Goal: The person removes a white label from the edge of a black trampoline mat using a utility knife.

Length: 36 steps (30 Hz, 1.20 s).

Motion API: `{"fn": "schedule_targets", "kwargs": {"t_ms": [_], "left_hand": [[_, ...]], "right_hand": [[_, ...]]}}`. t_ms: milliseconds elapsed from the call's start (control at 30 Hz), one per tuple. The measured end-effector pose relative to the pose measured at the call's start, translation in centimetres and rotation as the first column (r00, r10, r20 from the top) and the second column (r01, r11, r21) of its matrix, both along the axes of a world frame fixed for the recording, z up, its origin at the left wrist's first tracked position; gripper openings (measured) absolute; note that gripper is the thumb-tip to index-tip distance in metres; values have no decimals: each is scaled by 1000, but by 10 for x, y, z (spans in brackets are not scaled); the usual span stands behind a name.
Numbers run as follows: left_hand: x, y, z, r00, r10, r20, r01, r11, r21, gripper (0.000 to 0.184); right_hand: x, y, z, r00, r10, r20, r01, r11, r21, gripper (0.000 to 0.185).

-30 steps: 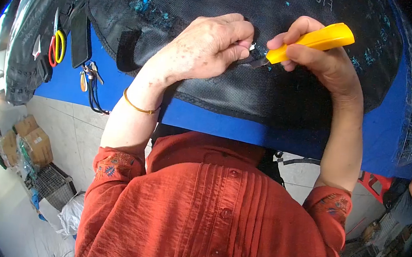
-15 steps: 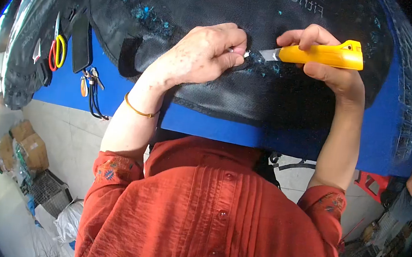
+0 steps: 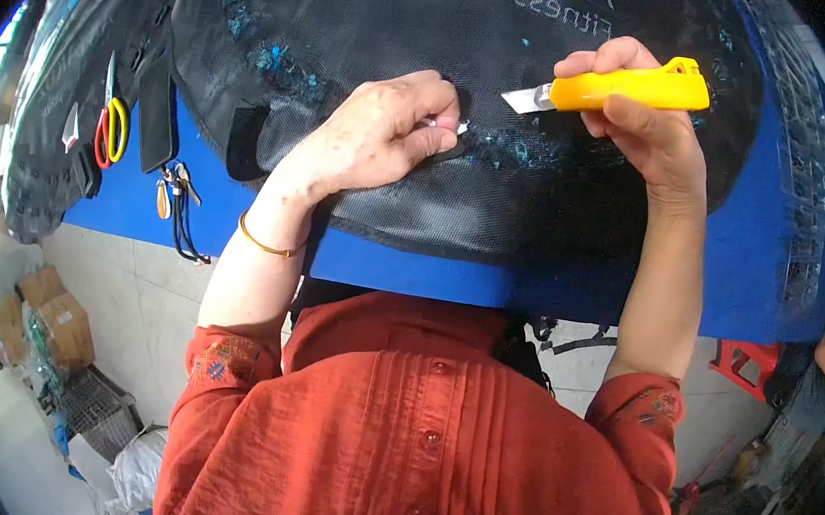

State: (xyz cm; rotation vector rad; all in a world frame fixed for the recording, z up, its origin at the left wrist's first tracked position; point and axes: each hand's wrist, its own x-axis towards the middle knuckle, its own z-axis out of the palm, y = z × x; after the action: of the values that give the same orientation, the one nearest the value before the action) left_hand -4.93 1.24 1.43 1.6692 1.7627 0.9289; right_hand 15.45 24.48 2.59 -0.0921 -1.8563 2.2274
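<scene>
A yellow utility knife (image 3: pixel 626 89) is gripped in my right hand (image 3: pixel 647 131), its bare blade pointing left, toward my left hand. The blade appears to be above the black trampoline mesh (image 3: pixel 425 43), which lies spread over the blue surface. My left hand (image 3: pixel 385 134) rests on the mesh with thumb and index finger pinched. A small white tip sticks out between those fingers; what it belongs to is hidden. Blue thread shreds (image 3: pixel 519 151) lie along a line on the mesh just right of my left fingertips, with more blue shreds (image 3: pixel 277 60) farther up left.
On the blue table (image 3: pixel 411 275) at left are scissors (image 3: pixel 112 120) with red and yellow handles, a black phone (image 3: pixel 157 115) and keys (image 3: pixel 179 183) on a black cord. Cardboard boxes (image 3: pixel 54 320) stand on the floor at left, a red stool (image 3: pixel 745 368) at right.
My right hand has drawn the knife blade back from the shredded line, up and away from me. My left hand keeps its pinch. The whole view has shifted slightly, showing more of the mesh's lettering.
</scene>
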Motion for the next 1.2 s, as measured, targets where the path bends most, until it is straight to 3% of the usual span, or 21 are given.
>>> {"fn": "schedule_targets", "kwargs": {"t_ms": [67,100,167,367,433,567,667,800,833,900,1000,1100,1200], "left_hand": [[1,0,1,1000,-5,3,5,1000,8,15],[1,0,0,1000,-1,6,1,1000,11,15],[0,0,0,1000,0,10,-1,1000,17,15],[2,-1,-2,999,7,32,-8,1000,29,14],[1,0,-4,1000,-13,-25,15,996,83,14],[3,-1,-4,998,-7,-65,13,996,87,15],[2,0,-6,993,-9,-114,22,994,110,15],[3,0,-7,991,-2,-135,19,991,129,14],[4,-1,-7,989,0,-145,20,990,137,14],[5,-3,-7,991,3,-136,19,987,162,13],[8,-5,-4,991,-2,-130,25,984,178,13],[6,-5,-5,990,-18,-137,40,986,163,13],[4,-4,-4,991,-34,-133,53,988,144,13]], "right_hand": [[-2,-4,2,995,-93,36,97,988,-121,27],[-3,-4,0,995,-96,32,99,988,-117,27],[-7,-4,-5,959,-260,116,273,953,-127,24],[-14,-28,3,908,-368,201,392,915,-96,37],[-13,-38,1,850,-464,249,467,883,53,33],[-8,-65,-1,748,-645,157,603,759,245,17],[-6,-68,-16,796,-605,-16,583,759,288,19],[-7,-71,-7,861,-508,-7,444,746,495,16],[-6,-75,-4,860,-510,-4,445,747,494,16],[-5,-84,5,849,-496,183,379,812,444,17],[-2,-102,9,772,-622,131,517,735,439,24],[7,-115,8,782,-617,90,573,768,286,27],[17,-125,12,791,-586,172,529,798,289,20]]}}
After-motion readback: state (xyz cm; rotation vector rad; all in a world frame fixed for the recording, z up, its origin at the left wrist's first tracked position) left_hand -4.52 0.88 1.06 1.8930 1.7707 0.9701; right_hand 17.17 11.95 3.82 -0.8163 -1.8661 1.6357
